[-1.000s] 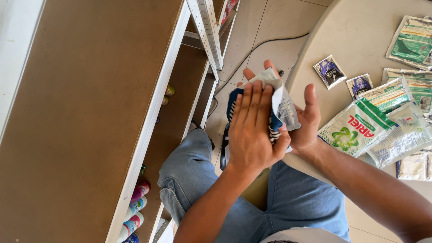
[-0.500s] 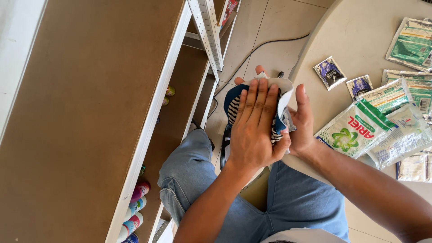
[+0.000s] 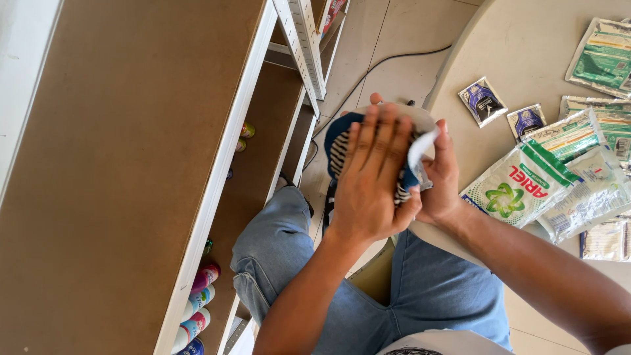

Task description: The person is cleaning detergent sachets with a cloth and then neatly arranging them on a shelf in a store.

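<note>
The left hand (image 3: 371, 177) hides most of the striped bundle (image 3: 343, 148); sachets (image 3: 608, 56) run off the right edge.

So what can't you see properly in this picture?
Head view:
- The packets between the hands: mostly covered by the left hand, so their number is unclear.
- The right hand: its grip is hidden behind the left.
- Green sachets: cut off by the right edge.
- Bottles under the shelf: mostly hidden.
</note>
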